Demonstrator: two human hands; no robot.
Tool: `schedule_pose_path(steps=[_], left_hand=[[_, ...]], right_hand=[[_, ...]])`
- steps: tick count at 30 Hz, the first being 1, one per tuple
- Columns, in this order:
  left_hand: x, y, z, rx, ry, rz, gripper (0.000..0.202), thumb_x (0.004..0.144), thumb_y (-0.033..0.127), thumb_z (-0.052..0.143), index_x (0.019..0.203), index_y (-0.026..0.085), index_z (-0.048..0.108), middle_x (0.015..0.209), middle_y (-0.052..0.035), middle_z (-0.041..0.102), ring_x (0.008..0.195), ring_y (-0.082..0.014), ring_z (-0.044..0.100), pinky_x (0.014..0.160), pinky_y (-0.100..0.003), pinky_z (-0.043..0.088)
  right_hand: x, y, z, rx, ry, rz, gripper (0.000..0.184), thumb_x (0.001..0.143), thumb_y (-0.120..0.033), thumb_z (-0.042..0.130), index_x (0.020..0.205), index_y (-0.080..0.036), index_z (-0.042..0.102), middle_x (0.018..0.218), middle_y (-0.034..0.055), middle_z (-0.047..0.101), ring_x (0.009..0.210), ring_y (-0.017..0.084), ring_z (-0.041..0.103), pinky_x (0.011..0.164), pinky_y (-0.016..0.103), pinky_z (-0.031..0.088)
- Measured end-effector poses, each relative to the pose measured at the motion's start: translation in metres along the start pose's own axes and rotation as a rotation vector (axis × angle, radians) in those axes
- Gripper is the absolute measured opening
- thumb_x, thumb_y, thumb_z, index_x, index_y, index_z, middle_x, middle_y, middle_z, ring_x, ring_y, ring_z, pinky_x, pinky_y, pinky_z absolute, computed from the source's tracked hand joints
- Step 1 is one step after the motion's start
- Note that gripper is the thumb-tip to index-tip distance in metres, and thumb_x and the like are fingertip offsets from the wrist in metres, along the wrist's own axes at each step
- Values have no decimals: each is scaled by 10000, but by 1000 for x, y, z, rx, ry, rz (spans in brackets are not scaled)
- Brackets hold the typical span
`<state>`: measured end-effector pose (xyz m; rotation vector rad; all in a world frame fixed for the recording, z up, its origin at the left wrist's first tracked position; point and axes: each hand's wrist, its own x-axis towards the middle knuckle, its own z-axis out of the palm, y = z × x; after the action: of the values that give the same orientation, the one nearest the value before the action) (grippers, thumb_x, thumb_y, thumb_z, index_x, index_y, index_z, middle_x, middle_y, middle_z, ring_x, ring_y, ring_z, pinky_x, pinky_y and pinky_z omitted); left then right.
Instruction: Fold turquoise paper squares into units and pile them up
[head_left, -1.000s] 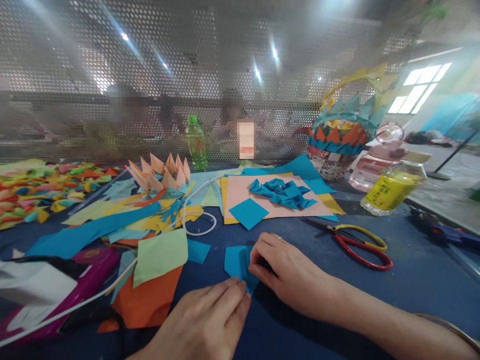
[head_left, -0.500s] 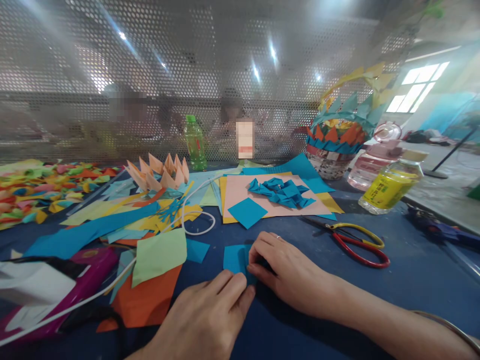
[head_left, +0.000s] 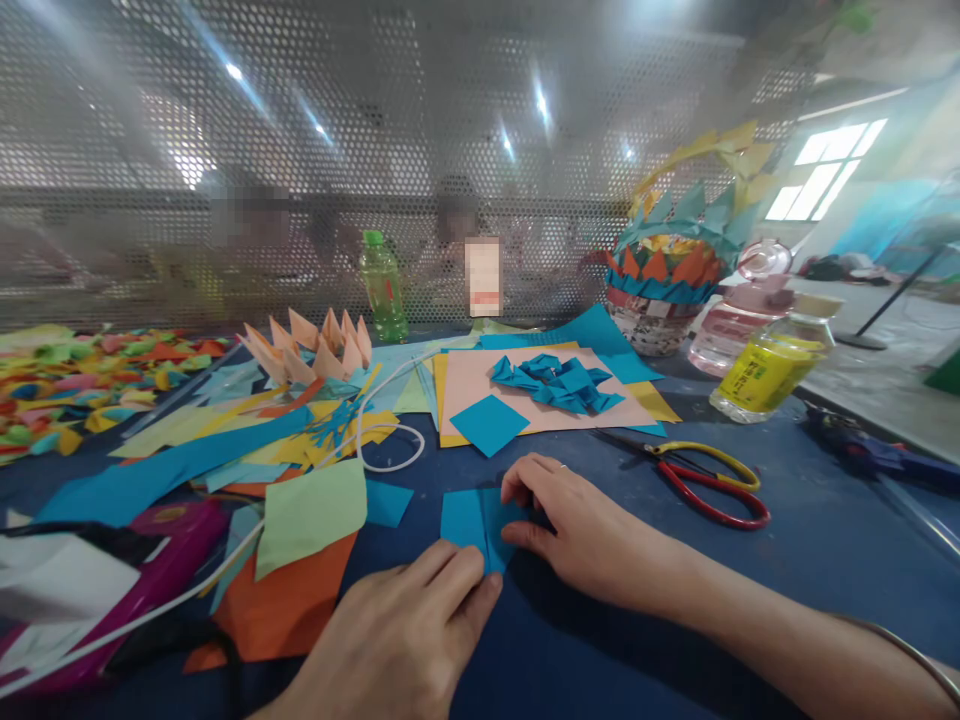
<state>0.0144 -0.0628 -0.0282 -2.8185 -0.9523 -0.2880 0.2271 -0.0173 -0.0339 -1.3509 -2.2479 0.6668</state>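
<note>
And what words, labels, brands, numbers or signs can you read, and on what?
None clearly enough to quote.
Yellow-labelled bottle: dark characters on its label, too blurred.
Green-capped bottle: red mark, too small to read.
Pale rectangle at the back: pixelated, unreadable.
Basket: mottled lower wall, any print too blurred.

1 green bottle (head_left: 384,292) by mesh screen (head_left: 360,130)
</note>
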Motion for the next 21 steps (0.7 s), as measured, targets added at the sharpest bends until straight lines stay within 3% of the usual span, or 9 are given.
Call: schedule_pose_path(steps=[6,10,14,21], left_hand=[[1,-1,0,-34,63,20,306,894,81,420,1084,200,628,915,-42,616,785,-171,567,677,-228,518],[1,-1,1,-31,75,15,309,906,89,397,1080,194,630,891,-42,608,777,-166,567,671,-221,522],[1,-1,2,-21,85,12,337,899,69,381,1086,192,633,872,-35,603,757,-160,578,672,-221,527],[2,-1,2,-32,106,6,405,841,14,380,1085,208,638,868,-33,623,751,-157,599,686,-228,545]], right_hand=[[3,4,-4,-15,19,15,174,833,-50,577,918,-185,508,975,39,571,903,184,534,771,308,426],[7,9,-2,-15,50,-39,214,871,-12,464,992,-171,542,1034,70,567,976,186,547,862,329,439],[10,12,0,5,86,-98,261,952,-93,377,1102,-178,574,1100,84,580,1037,186,555,925,342,438],[11,3,-2,4,53,-70,188,956,-222,455,1072,-173,594,1012,79,639,977,201,584,857,334,454]])
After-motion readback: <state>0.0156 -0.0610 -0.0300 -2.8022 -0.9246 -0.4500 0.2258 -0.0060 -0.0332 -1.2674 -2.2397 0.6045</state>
